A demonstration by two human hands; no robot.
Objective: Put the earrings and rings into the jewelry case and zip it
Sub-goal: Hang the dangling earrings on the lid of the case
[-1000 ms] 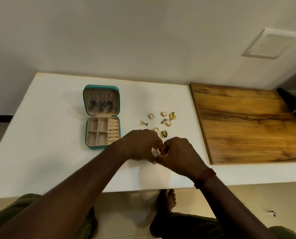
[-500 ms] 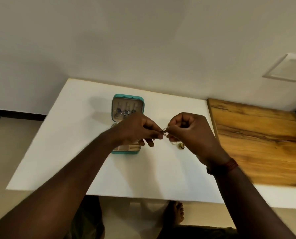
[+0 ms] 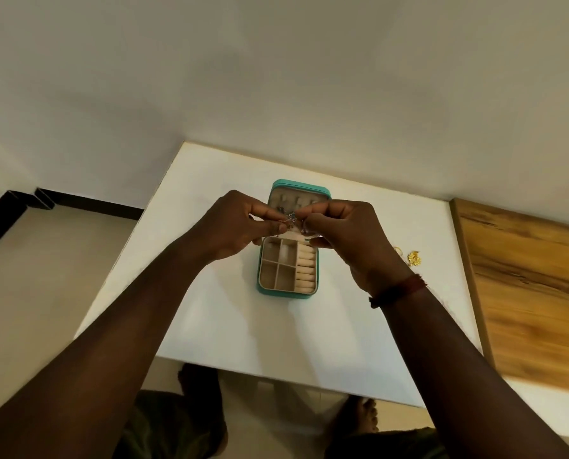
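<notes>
Here, left hand (image 3: 233,226) and right hand (image 3: 346,233) (both arms outstretched) pinch one earring (image 3: 291,217) above the open jewelry case (image 3: 286,293).

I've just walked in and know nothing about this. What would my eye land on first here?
First, two hands meeting mid-picture: the left hand and right hand pinch a small earring between their fingers, above the open teal jewelry case on the white table. To the right, gold jewelry lies near a wooden board.
</notes>
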